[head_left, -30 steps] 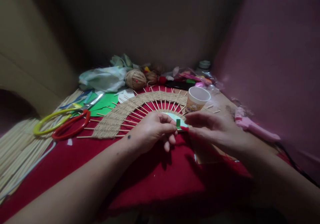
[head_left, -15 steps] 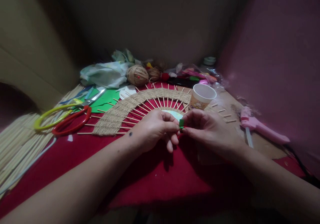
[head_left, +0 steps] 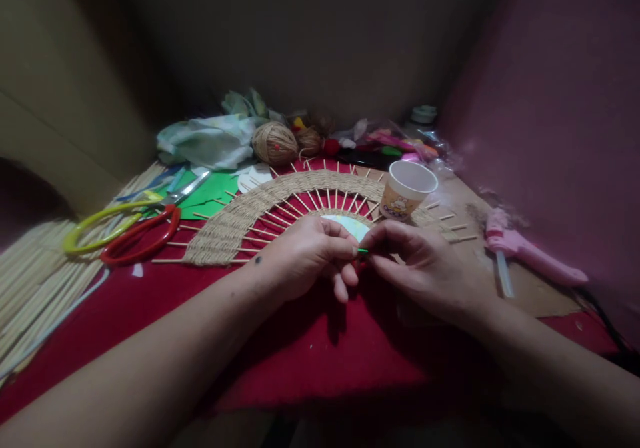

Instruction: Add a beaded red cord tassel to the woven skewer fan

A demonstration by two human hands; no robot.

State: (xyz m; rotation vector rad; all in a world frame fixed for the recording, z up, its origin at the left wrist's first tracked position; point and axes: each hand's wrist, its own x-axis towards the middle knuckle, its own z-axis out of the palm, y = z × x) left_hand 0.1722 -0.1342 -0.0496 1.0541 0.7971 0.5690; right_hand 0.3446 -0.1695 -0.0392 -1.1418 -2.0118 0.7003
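Note:
Between my two hands is a small green strip (head_left: 363, 251), seen almost edge-on as a thin line. My left hand (head_left: 320, 251) pinches its left end between thumb and forefinger, the other fingers curled loosely below. My right hand (head_left: 417, 261) pinches the right end. Just beyond the hands lies a half-ring fan of woven twine on thin sticks (head_left: 220, 231), with a pale blue patterned piece (head_left: 350, 227) at its centre. A paper cup (head_left: 400, 198) with a cartoon print stands right behind my right hand.
Scissors with yellow and red handles (head_left: 143, 248) lie left on green paper (head_left: 213, 195), near a bundle of sticks (head_left: 45, 281). Twine balls (head_left: 275, 143) and a crumpled cloth (head_left: 207, 141) sit behind. A pink glue gun (head_left: 535, 255) rests on cardboard at right.
The green strip has turned from showing its flat face to lying nearly edge-on between my fingertips. Both hands stay almost in place; the view has shifted slightly.

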